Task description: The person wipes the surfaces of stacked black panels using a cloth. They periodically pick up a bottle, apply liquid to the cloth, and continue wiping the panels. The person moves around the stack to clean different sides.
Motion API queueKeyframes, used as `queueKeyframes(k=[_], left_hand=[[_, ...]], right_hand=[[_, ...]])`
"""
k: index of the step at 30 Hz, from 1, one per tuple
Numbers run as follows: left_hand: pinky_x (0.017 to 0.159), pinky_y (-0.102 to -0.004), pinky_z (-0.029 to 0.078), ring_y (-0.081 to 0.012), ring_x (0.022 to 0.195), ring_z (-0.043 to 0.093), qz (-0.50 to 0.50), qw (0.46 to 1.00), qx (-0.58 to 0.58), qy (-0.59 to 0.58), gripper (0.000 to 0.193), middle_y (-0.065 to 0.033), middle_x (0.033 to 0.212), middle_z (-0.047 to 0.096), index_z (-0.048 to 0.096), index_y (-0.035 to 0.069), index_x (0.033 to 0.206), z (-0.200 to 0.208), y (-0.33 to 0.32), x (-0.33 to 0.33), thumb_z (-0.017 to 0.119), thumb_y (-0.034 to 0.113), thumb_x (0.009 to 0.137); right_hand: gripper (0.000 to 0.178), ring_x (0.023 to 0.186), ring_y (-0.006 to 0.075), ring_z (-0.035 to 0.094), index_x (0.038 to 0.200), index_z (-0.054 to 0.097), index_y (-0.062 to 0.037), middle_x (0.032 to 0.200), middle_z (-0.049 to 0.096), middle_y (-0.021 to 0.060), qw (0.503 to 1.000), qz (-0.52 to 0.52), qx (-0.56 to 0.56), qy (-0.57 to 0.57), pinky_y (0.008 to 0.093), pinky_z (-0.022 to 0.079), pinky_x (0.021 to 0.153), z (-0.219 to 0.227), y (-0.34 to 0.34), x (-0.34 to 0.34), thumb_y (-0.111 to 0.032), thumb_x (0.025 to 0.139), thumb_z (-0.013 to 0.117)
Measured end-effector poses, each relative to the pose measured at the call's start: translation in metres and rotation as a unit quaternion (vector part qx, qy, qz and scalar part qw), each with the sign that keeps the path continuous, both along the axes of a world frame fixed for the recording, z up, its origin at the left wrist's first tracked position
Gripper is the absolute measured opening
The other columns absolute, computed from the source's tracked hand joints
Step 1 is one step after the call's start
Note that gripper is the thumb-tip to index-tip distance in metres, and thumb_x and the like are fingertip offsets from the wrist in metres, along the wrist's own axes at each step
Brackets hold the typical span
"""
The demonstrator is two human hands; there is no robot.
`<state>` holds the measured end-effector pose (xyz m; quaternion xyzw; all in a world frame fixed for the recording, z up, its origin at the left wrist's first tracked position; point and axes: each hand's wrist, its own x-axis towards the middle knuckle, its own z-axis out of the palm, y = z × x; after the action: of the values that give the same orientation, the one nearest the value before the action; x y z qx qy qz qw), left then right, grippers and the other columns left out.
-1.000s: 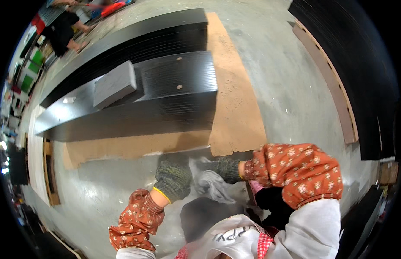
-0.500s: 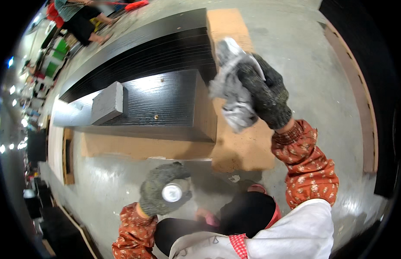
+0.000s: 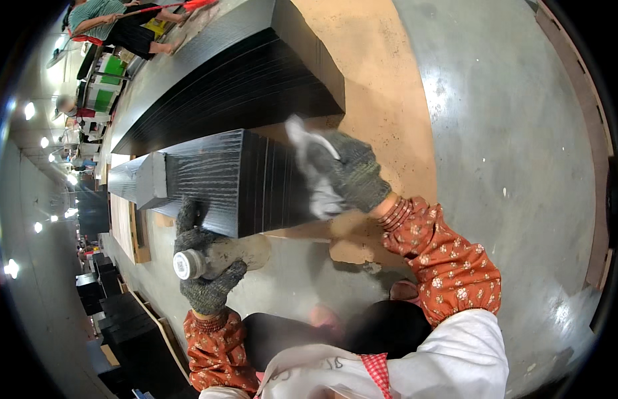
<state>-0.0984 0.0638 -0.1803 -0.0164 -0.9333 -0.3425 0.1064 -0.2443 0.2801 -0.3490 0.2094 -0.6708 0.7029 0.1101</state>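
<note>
My left hand [image 3: 212,289], in a dark grey knit glove, is closed around a clear bottle [image 3: 246,253] with a white cap [image 3: 186,265]. The bottle lies sideways in the grip, beside the near edge of a low stack of black wood-grain boards [image 3: 209,169]. My right hand [image 3: 355,174], gloved the same way, grips a crumpled whitish rag [image 3: 322,193]. Motion blurs the rag at the right end of that stack; whether it presses on the board edges I cannot tell. A grey block [image 3: 151,179] rests on top of the stack.
Behind it stands a taller stack of black boards [image 3: 236,90]. Tan board [image 3: 382,86] lies under and beside the stacks on the grey concrete floor [image 3: 495,166]. At the far left, another person [image 3: 113,23] holds a red-handled tool. More dark panels [image 3: 133,339] stand at lower left.
My right hand has moved left and down with the rag to the stack's end. My left hand has risen with the bottle to the stack's near edge, tipping it sideways. The view has shifted.
</note>
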Motion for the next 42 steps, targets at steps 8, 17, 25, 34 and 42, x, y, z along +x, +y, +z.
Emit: queueKeyframes(k=[8, 17, 25, 34, 42], left_hand=[[0.097, -0.0371, 0.037, -0.0232, 0.11, 0.044, 0.01, 0.998, -0.048, 0.028, 0.082, -0.0092, 0.125, 0.045, 0.046, 0.005, 0.126, -0.006, -0.006, -0.001, 0.085, 0.017, 0.055], [0.109, -0.0469, 0.026, -0.037, 0.132, 0.034, 0.029, 0.997, -0.048, 0.049, 0.085, -0.0222, 0.141, 0.037, 0.047, 0.001, 0.127, -0.01, -0.003, -0.003, 0.085, 0.038, 0.061], [0.111, -0.0481, 0.022, -0.0364, 0.133, 0.032, -0.001, 0.994, -0.071, 0.083, 0.086, -0.0207, 0.143, 0.035, 0.046, 0.002, 0.129, -0.014, -0.005, -0.009, 0.085, 0.037, 0.061], [0.102, -0.0395, 0.037, -0.0231, 0.116, 0.047, 0.018, 0.995, -0.036, 0.088, 0.084, -0.0083, 0.129, 0.046, 0.041, 0.003, 0.135, -0.017, -0.023, 0.003, 0.081, 0.009, 0.061], [0.111, -0.0471, 0.02, -0.0346, 0.135, 0.028, 0.035, 0.995, -0.067, 0.065, 0.091, -0.0188, 0.145, 0.033, 0.043, 0.003, 0.132, -0.016, -0.038, 0.009, 0.086, 0.036, 0.059]], right_hand=[[0.041, 0.085, 0.0308, 0.062, 0.121, 0.049, -0.0003, 0.093, 0.064, 0.0141, 0.984, -0.103, 0.131, -0.066, 0.0413, 0.05, 0.075, -0.026, -0.008, 0.02, -0.024, 0.089, 0.054], [0.054, 0.095, 0.0362, 0.058, 0.13, 0.041, -0.0029, 0.107, 0.058, 0.0191, 0.985, -0.153, 0.058, 0.058, 0.0441, 0.047, 0.081, -0.003, -0.018, 0.031, -0.014, 0.081, 0.059], [0.074, 0.103, 0.0395, 0.055, 0.143, 0.027, -0.0042, 0.119, 0.051, 0.0207, 0.978, -0.162, 0.096, 0.094, 0.0488, 0.045, 0.087, -0.031, -0.037, 0.034, -0.007, 0.078, 0.061], [0.048, 0.093, 0.0309, 0.062, 0.129, 0.042, 0.0003, 0.098, 0.061, 0.0159, 0.972, -0.03, 0.172, -0.155, 0.0374, 0.051, 0.081, -0.001, -0.015, 0.039, -0.011, 0.085, 0.057], [0.06, 0.115, 0.0325, 0.054, 0.133, 0.045, -0.0044, 0.128, 0.053, 0.0176, 0.974, -0.152, -0.065, 0.154, 0.0449, 0.042, 0.097, 0.049, -0.03, 0.02, -0.039, 0.086, 0.059]])
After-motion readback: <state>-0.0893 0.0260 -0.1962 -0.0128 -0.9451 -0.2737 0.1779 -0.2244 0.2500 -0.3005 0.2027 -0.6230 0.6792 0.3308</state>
